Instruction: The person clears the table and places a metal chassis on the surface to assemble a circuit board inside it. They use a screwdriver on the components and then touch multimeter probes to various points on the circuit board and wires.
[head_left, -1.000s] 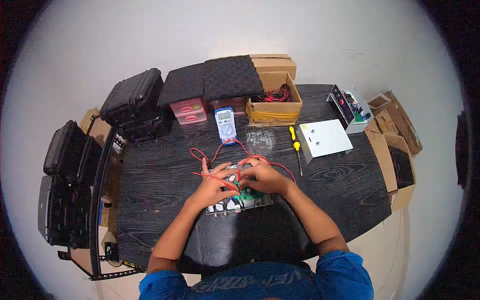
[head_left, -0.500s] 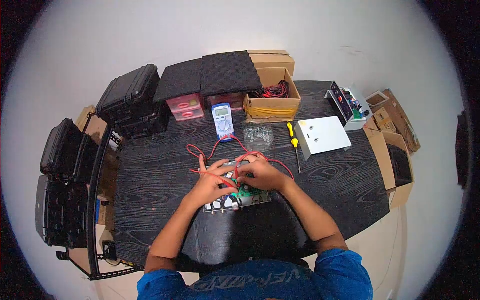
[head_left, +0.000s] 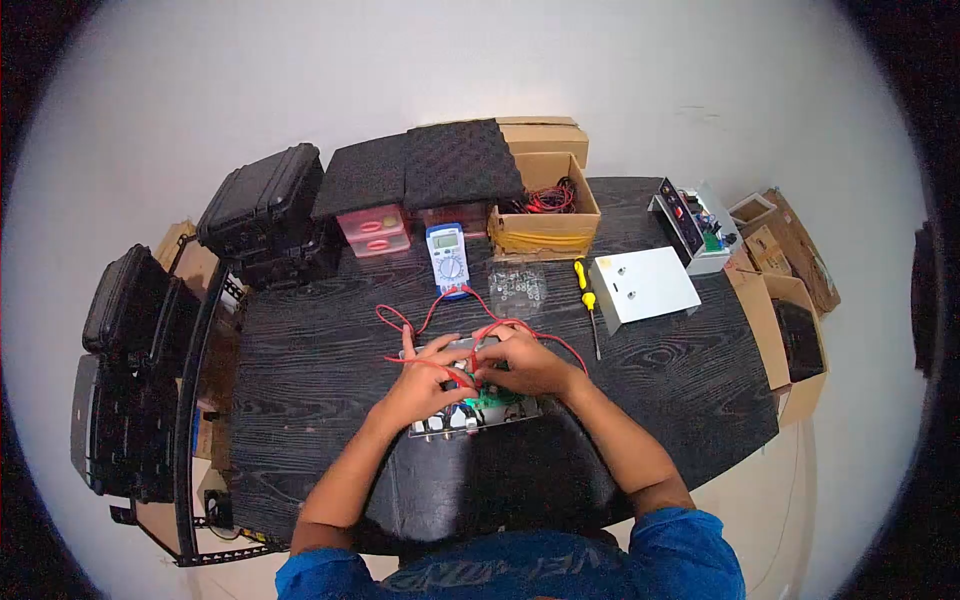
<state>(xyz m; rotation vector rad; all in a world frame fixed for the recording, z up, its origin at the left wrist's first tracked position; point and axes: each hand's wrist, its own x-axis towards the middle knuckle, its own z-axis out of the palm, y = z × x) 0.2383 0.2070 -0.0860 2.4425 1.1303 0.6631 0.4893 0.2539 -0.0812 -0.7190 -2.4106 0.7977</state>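
Low over an open metal chassis (head_left: 500, 418), my left hand (head_left: 422, 386) pinches a red multimeter probe (head_left: 459, 379) that slants down toward the green circuit board (head_left: 493, 398). My right hand (head_left: 528, 362) is closed on a second red probe (head_left: 474, 358), held more upright beside the first. Both tips meet close together over the board; fingers hide the exact contact points. Red leads (head_left: 425, 318) run from the probes to a blue-and-white multimeter (head_left: 449, 262) lying behind my hands. White connectors line the chassis's near edge.
A yellow-handled screwdriver (head_left: 590, 300) and a white metal cover (head_left: 648, 285) lie to the right. Behind stands a cardboard box (head_left: 540, 240) of red and black leads, near a clear bag (head_left: 515, 288) of small parts. Black cases (head_left: 265, 200) are stacked at left.
The view has tilted up slightly, so everything appears a little lower. Both hands keep their grip on the probes over the board, with hardly any shift.
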